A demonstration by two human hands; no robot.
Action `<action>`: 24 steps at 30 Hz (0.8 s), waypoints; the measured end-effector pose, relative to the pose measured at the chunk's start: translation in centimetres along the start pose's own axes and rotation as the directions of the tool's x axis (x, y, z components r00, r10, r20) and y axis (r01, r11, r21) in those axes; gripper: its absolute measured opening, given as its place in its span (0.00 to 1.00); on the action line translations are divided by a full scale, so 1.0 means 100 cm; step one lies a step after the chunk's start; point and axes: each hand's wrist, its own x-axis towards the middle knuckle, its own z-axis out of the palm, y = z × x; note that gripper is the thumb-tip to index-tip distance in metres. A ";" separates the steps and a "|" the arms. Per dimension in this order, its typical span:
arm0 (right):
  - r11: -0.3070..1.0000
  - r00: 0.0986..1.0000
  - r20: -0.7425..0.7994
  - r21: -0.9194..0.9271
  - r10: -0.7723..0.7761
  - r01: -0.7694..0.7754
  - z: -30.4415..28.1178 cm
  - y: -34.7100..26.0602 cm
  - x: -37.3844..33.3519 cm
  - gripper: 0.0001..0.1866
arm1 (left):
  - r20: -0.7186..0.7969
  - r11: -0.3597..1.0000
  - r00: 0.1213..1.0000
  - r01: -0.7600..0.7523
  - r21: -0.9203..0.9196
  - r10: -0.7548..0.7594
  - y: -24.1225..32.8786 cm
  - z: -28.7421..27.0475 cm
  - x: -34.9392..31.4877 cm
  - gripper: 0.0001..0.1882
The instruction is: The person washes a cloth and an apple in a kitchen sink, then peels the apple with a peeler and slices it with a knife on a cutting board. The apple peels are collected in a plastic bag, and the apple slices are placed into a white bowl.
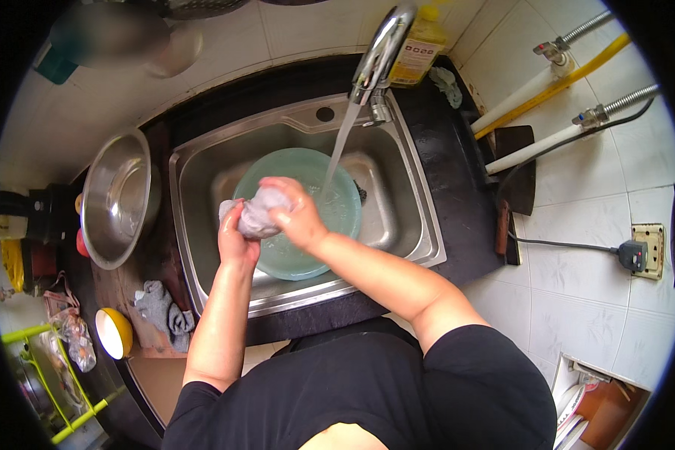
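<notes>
A wet, pale lilac-grey cloth (258, 214) is bunched between my two hands, above the left part of a light green basin (343, 217). My left hand (237, 241) grips its lower left side, fingers partly hidden behind the folds. From the right, my right hand (298, 217) presses closed round the cloth. The basin stands in a steel sink (409, 202) and holds water. A stream runs from the chrome tap (382, 52) into the basin, right of my hands.
A steel bowl (116, 199) leans left of the sink. Nearer lie a grey cloth (165, 313) and a yellow bowl (114, 333). Behind the tap stands a yellow bottle (418, 52). A cleaver (514, 172) leans at the right wall, near a plugged-in cord (570, 244).
</notes>
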 end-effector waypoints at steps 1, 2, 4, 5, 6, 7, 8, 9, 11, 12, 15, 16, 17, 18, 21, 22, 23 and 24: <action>0.940 0.969 0.082 -0.236 -0.235 0.248 0.001 -0.005 -0.003 0.19 | -0.047 0.995 0.996 0.074 -0.059 -0.077 -0.001 0.002 0.004 0.12; 0.885 0.950 0.128 -0.346 -0.284 0.311 0.003 -0.013 -0.005 0.19 | -0.018 0.989 0.989 0.147 0.000 -0.147 0.002 0.004 0.006 0.11; 0.764 0.899 0.212 -0.474 -0.384 0.438 0.013 -0.024 -0.013 0.16 | 0.138 0.944 0.934 0.330 0.023 -0.330 0.009 -0.001 0.009 0.09; 0.753 0.873 0.239 -0.442 -0.426 0.488 0.017 -0.032 -0.017 0.13 | 0.239 0.906 0.875 0.419 0.065 -0.422 0.013 -0.012 0.015 0.08; 0.722 0.838 0.312 -0.428 -0.447 0.544 0.017 -0.034 -0.019 0.11 | 0.205 0.875 0.851 0.462 0.146 -0.483 0.015 -0.009 0.021 0.08; 0.690 0.798 0.384 -0.408 -0.464 0.598 0.016 -0.035 -0.021 0.09 | 0.165 0.837 0.826 0.501 0.223 -0.538 0.017 -0.005 0.025 0.08; 0.642 0.767 0.410 -0.423 -0.494 0.640 0.016 -0.035 -0.026 0.08 | 0.120 0.791 0.800 0.536 0.297 -0.587 0.018 -0.001 0.030 0.08; 0.594 0.732 0.436 -0.429 -0.523 0.681 0.018 -0.035 -0.032 0.06 | 0.086 0.735 0.785 0.529 0.424 -0.614 0.017 -0.003 0.033 0.08; 0.520 0.662 0.520 -0.412 -0.540 0.748 0.021 -0.030 -0.043 0.05 | 0.007 0.581 0.760 0.490 0.649 -0.650 0.012 -0.008 0.038 0.08; 0.495 0.632 0.570 -0.400 -0.525 0.771 0.019 -0.022 -0.048 0.05 | -0.017 0.518 0.764 0.453 0.725 -0.645 0.013 0.014 0.027 0.08; 0.361 0.507 0.644 -0.357 -0.573 0.861 0.019 0.002 -0.061 0.06 | -0.107 0.292 0.739 0.389 0.874 -0.665 0.005 0.015 0.027 0.08; 0.310 0.460 0.673 -0.339 -0.580 0.888 0.018 0.009 -0.065 0.06 | -0.136 0.181 0.787 0.301 0.936 -0.601 0.002 0.022 0.024 0.10; 0.258 0.411 0.701 -0.320 -0.583 0.911 0.015 0.016 -0.068 0.05 | -0.110 0.141 0.819 0.226 0.964 -0.563 -0.002 0.022 0.024 0.10; 0.228 0.372 0.733 -0.294 -0.569 0.928 0.012 0.023 -0.071 0.05 | -0.081 0.098 0.848 0.154 0.983 -0.523 -0.009 0.018 0.026 0.11; 0.134 0.242 0.791 -0.202 -0.562 0.970 0.004 0.042 -0.074 0.06 | 0.006 0.050 0.922 0.014 0.999 -0.386 -0.026 0.000 0.033 0.13; 0.167 0.259 0.813 -0.200 -0.522 0.965 -0.004 0.044 -0.074 0.05 | 0.026 0.084 0.946 0.002 0.996 -0.324 -0.030 -0.003 0.035 0.12; 0.210 0.325 0.776 -0.249 -0.540 0.945 -0.015 0.046 -0.072 0.04 | 0.044 0.116 0.965 -0.014 0.993 -0.259 -0.032 -0.005 0.035 0.12; 0.258 0.387 0.737 -0.290 -0.554 0.922 -0.028 0.045 -0.067 0.05 | 0.009 0.265 0.957 0.070 0.962 -0.288 -0.031 -0.002 0.031 0.12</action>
